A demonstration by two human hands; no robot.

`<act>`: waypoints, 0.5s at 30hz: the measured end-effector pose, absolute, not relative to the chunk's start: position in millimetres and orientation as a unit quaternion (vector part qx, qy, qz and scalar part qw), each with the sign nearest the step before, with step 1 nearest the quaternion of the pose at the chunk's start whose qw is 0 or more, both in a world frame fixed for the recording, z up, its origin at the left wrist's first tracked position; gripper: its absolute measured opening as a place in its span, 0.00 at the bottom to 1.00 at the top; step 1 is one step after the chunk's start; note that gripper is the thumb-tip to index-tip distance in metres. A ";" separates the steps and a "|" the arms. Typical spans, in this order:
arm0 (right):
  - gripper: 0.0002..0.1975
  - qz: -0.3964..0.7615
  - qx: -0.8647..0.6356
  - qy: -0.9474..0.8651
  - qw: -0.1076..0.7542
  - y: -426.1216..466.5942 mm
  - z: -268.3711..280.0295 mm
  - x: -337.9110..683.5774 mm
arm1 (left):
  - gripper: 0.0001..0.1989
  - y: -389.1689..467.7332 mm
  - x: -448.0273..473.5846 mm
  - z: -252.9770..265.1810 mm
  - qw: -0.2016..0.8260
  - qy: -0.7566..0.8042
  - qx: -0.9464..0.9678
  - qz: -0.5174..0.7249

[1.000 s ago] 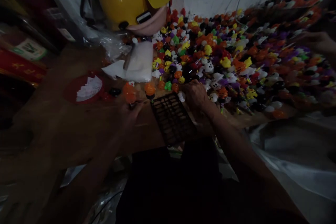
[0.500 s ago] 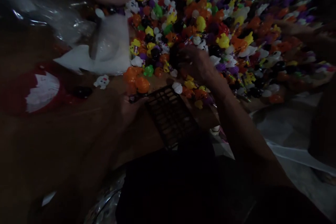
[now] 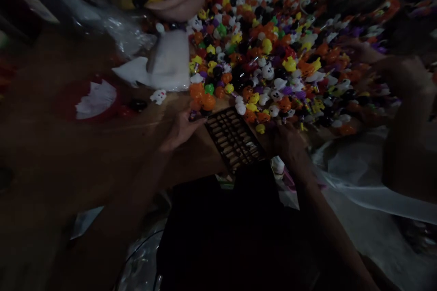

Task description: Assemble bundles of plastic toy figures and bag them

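My left hand [image 3: 184,131] is closed at the base of a small cluster of shiny orange pumpkin-like toys [image 3: 202,96], which stick up past the fingers. Just right of it lies a dark rectangular frame [image 3: 235,138] with rows of bead-like shapes, much like an abacus. At that frame's right side, by the near edge of the toy pile, is my right hand [image 3: 288,138]. Its fingers are in deep shadow, so what they hold, if anything, is hidden. A yellow toy [image 3: 260,128] and a white toy [image 3: 241,108] lie close by.
A large heap of small colourful plastic toys [image 3: 268,70] covers the back. Another person's arm [image 3: 406,77] reaches in from the right. On the left are a red round container [image 3: 114,108] with white paper, a white packet [image 3: 170,61] and a yellow-and-pink tub [image 3: 184,7].
My right hand has come back from inside the heap to its near edge, beside the frame. My left hand stays at the orange toys. The camera view has shifted.
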State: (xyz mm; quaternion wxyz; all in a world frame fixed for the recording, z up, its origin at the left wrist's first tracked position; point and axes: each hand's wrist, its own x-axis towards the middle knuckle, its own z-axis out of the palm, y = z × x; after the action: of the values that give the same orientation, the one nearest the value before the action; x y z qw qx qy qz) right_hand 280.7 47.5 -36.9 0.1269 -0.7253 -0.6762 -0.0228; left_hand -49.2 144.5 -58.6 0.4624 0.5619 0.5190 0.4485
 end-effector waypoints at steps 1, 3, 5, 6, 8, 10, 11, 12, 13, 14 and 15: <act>0.19 -0.023 -0.725 -0.676 0.129 49.8 -36.6 281.8 | 0.11 143.7 -48.7 -57.4 0.461 0.514 0.561 0.455; 0.19 -0.024 -0.730 -0.670 0.136 52.9 -33.6 286.5 | 0.11 143.0 -48.0 -57.2 0.465 0.502 0.555 0.473; 0.19 -0.022 -0.729 -0.667 0.152 52.9 -27.5 289.8 | 0.11 143.3 -47.9 -58.1 0.469 0.485 0.537 0.507; 0.20 -0.018 -0.720 -0.674 0.168 51.5 -23.6 288.9 | 0.12 143.7 -48.2 -58.2 0.467 0.476 0.525 0.529; 0.19 -0.017 -0.697 -0.685 0.211 46.4 -16.5 279.6 | 0.13 144.8 -49.9 -56.9 0.453 0.459 0.497 0.580; 0.17 -0.024 -0.679 -0.693 0.242 40.3 -14.0 259.8 | 0.12 146.1 -52.9 -53.3 0.432 0.446 0.468 0.630; 0.16 -0.019 -0.671 -0.699 0.247 38.2 -15.2 247.0 | 0.12 146.6 -54.5 -50.8 0.422 0.440 0.453 0.651; 0.14 -0.008 -0.663 -0.707 0.247 37.4 -17.8 233.4 | 0.12 146.7 -55.9 -48.2 0.413 0.434 0.441 0.668; 0.13 0.016 -0.651 -0.719 0.245 38.5 -21.1 220.1 | 0.13 146.2 -56.8 -45.7 0.408 0.429 0.433 0.680; 0.12 0.044 -0.638 -0.729 0.245 41.9 -24.2 208.1 | 0.14 145.2 -57.2 -43.4 0.407 0.424 0.429 0.686; 0.11 0.068 -0.625 -0.737 0.250 48.0 -26.2 198.2 | 0.16 143.7 -57.0 -41.6 0.410 0.421 0.430 0.686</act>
State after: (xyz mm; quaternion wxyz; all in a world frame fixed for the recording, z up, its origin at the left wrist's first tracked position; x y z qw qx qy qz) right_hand 198.2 48.0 -26.2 0.2500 -0.6247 -0.7367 0.0676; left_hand -57.0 143.7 -41.6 0.4101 0.4296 0.4207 0.6858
